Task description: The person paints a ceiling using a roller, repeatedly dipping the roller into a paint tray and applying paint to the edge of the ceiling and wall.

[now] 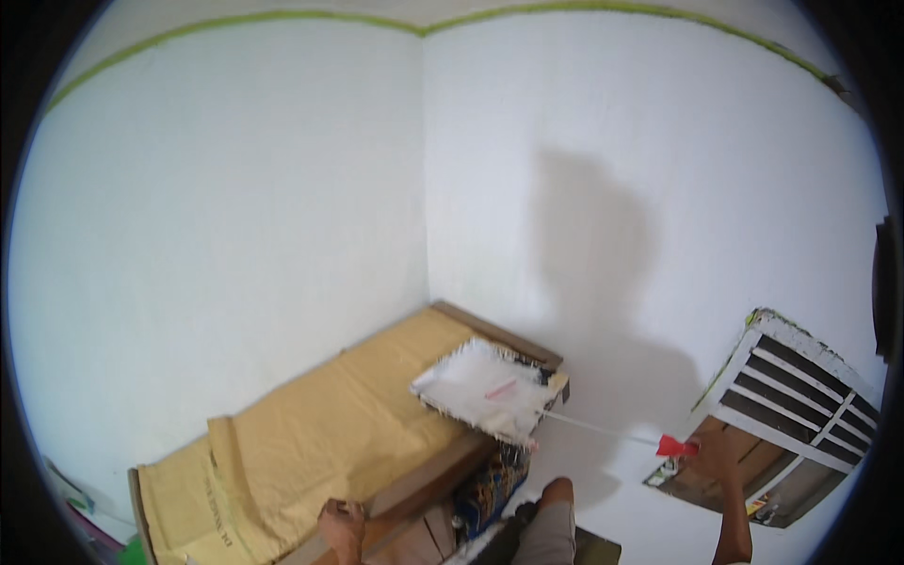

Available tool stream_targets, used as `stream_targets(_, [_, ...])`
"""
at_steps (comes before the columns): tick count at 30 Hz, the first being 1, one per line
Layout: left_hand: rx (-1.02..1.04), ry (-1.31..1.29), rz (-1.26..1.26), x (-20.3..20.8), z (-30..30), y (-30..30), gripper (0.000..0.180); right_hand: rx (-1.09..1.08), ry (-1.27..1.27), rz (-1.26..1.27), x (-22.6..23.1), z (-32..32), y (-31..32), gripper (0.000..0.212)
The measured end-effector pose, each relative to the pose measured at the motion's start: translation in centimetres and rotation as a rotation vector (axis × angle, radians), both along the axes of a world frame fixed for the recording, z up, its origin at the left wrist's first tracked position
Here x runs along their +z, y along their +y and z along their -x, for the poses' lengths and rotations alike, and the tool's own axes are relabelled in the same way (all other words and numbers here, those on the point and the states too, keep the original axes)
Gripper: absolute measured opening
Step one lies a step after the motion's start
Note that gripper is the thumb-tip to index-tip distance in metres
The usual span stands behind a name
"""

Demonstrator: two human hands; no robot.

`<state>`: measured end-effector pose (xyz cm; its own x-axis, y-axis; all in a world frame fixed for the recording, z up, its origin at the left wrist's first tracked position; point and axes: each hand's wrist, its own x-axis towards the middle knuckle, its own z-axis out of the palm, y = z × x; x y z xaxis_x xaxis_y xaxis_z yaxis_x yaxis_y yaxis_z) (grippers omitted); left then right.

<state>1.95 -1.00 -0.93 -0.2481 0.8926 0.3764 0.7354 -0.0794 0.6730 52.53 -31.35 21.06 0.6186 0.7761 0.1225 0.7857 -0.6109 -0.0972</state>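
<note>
My right hand is closed round the red handle of what looks like a paint roller. Its thin pale rod reaches left to a shallow, paint-crusted tray of white paint. The roller's head cannot be told apart from the white in the tray. That tray rests on the far right end of a wooden cabinet top, partly over its front edge. At the cabinet's near edge my left hand is curled over the wood, some of its fingers hidden.
Yellow-brown sacking covers most of the cabinet top. To the right is a white-barred window opening in the wall. White walls meet in a corner behind the cabinet. My bent knee is below the tray, beside a blue patterned bag.
</note>
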Motion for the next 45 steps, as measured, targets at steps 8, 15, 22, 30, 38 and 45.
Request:
stream_targets(8, [-0.167,-0.004,-0.023,2.7,0.7,-1.1,0.037,0.139,0.192,-0.369,-2.0,1.1,4.0,0.039])
stream_targets(15, [-0.112,0.017,-0.049,3.4,-0.2,-1.4,0.035,0.231,0.084,-0.771,4.3,1.1,11.0,0.031])
stream_targets(22, [-0.056,0.109,-0.046,2.3,0.3,-1.8,0.035,0.32,0.044,-1.069,13.0,0.4,15.9,0.026])
stream_targets(30, [-0.078,0.074,-0.081,3.8,-0.7,-2.2,0.032,0.278,-0.04,-1.198,19.8,-2.0,18.7,0.028])
stream_targets(38, [-0.066,0.027,-0.095,5.1,-1.7,-2.6,0.03,0.256,-0.064,-1.242,22.4,-2.9,20.2,0.032])
stream_targets(45, [-0.028,0.169,-0.125,1.1,-0.5,-1.0,0.027,0.228,-0.117,-1.227,23.8,-3.5,21.3,0.033])
